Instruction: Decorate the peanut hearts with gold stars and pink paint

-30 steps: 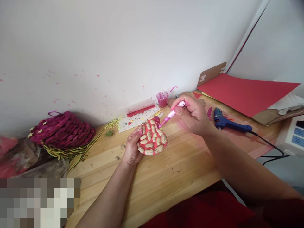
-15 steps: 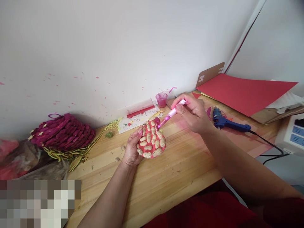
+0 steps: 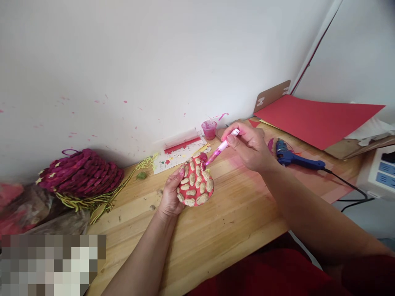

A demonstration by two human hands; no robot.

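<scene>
A round red disc (image 3: 196, 193) covered with several peanuts is gripped at its left edge by my left hand (image 3: 173, 189), thumb on top. Between the thumb and fingers of my right hand (image 3: 247, 144) is a white-handled brush (image 3: 224, 146), its pink tip touching the upper right of the disc. At that upper edge, one peanut is painted magenta. Behind the disc, near the wall, stands a clear cup (image 3: 209, 130) with pink paint.
Magenta peanut-covered pieces (image 3: 83, 172) with yellow cords are stacked at the left. A star-strewn white sheet (image 3: 166, 161) lies by the paint-spattered wall. On the right are a blue glue gun (image 3: 298, 160), red paper (image 3: 321, 119) and a power strip (image 3: 384, 172).
The whole view has shifted very slightly. Both hands keep their hold, with the brush tip still at the disc's upper right.
</scene>
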